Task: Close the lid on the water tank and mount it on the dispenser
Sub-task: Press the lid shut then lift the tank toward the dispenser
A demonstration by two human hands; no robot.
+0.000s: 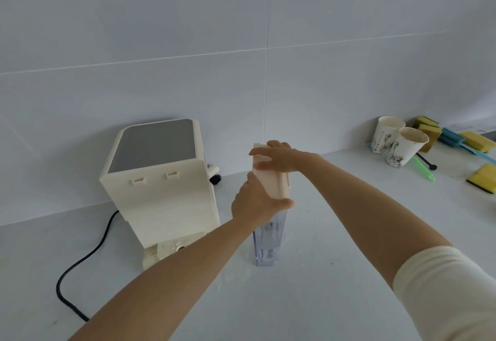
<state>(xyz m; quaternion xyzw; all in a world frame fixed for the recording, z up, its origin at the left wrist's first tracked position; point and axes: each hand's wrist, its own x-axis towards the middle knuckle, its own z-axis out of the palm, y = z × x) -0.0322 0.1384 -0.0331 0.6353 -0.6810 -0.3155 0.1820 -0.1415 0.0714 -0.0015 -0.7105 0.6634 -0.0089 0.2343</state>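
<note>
**Tank upright beside the dispenser, both hands on its lid**

We take the dispenser (pixel 161 187) as our landmark. The tank (pixel 268 236) stands on the counter (pixel 322 273) just to the right of it, close but apart, with its long axis vertical: clear body below, cream lid (pixel 271 182) on top.

Our right hand (pixel 279 159) lies flat over the far end of the lid, fingers spread and pressing down rather than gripping. Our left hand (pixel 255 201) wraps the near end, thumb curled around the edge where lid meets clear wall, so it grasps lid and tank together. We cannot tell whether the lid is fully seated; it looks tilted slightly toward us.

The dispenser shows us its back, with two slots (pixel 155 177) near the top and a base ledge (pixel 171 246) at the bottom. We judge the mount calls for a short carry leftward, keeping the tank vertical. The left hand is nearer the dispenser, so it would lead.
</note>
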